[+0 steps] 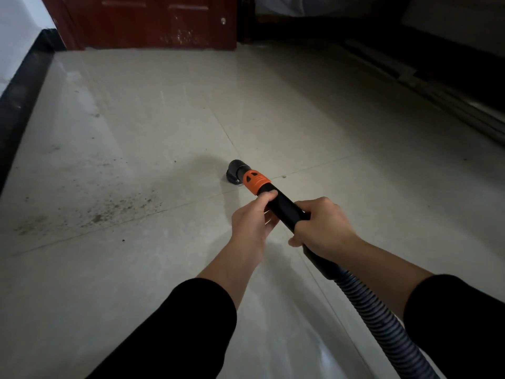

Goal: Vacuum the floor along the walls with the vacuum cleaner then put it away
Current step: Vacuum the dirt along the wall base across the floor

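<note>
Two hands (pixel 250 222) (pixel 325 225), one hose (pixel 377 310), one door (pixel 153 20)

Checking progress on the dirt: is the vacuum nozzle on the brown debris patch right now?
No, the nozzle sits on the floor, clear of the debris patch lying to its left.

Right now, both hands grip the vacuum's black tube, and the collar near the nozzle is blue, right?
The head view shows the collar is orange, not blue. The left hand and right hand do grip the black tube.
</note>
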A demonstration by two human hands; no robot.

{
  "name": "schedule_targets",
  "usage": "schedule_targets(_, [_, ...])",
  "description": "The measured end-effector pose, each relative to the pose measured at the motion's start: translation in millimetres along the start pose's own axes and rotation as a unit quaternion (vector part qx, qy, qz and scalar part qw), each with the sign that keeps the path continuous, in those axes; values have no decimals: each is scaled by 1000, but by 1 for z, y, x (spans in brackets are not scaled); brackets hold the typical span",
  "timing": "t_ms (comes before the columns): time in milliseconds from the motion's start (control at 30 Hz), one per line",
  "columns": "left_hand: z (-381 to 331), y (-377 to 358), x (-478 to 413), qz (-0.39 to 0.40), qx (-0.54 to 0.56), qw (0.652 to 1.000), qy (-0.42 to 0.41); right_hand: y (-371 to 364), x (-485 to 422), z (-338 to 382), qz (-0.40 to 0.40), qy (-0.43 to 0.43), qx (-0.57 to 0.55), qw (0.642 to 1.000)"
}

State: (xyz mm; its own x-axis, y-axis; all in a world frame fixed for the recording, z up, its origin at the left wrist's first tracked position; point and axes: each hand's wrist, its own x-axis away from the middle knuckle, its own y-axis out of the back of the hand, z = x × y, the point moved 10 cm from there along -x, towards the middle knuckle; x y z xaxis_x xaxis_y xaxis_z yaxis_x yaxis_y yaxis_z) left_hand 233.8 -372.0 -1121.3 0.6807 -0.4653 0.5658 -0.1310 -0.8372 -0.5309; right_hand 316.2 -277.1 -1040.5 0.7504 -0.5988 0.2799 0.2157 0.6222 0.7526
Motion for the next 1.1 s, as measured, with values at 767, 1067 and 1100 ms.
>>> schedule_targets(767, [-62, 99, 44, -74, 24, 996, -49, -72, 32, 89, 113, 79, 16, 990])
schedule_targets(1067, [-66, 114, 58, -90, 24, 994, -51, -80, 41, 96, 125, 87, 8, 988])
schedule_targets(1100, [-67, 114, 59, -91, 22, 994, -51, -81, 42, 97, 127, 87, 6, 988])
